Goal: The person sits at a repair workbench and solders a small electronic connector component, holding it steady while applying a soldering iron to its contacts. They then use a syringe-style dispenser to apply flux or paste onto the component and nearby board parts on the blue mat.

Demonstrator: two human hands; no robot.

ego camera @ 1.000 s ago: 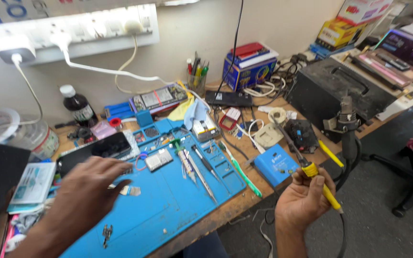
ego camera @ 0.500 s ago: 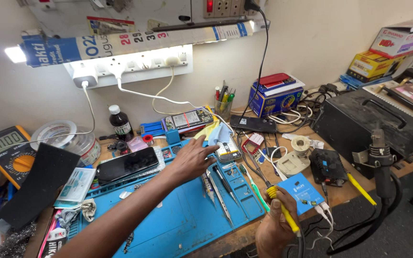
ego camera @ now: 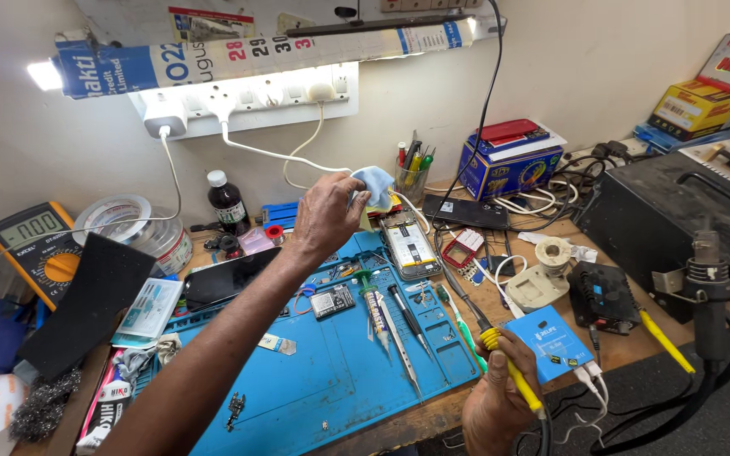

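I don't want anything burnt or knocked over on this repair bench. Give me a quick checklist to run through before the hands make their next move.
1. Left hand has a firm pinch on the light blue cloth: ok.
2. Right hand grips the yellow-handled soldering iron: ok.
3. Iron's tip away from the skin: cannot tell, tip hidden.
4. Opened phone lying flat on the blue mat: ok.
5. Mat free of loose tools around the phone: not ok, tweezers and parts lie beside it.

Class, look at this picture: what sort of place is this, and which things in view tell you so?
Most likely a phone or small-electronics repair bench: an opened phone lies on a blue work mat, a multimeter sits nearby, and the right hand holds a yellow-handled soldering iron.
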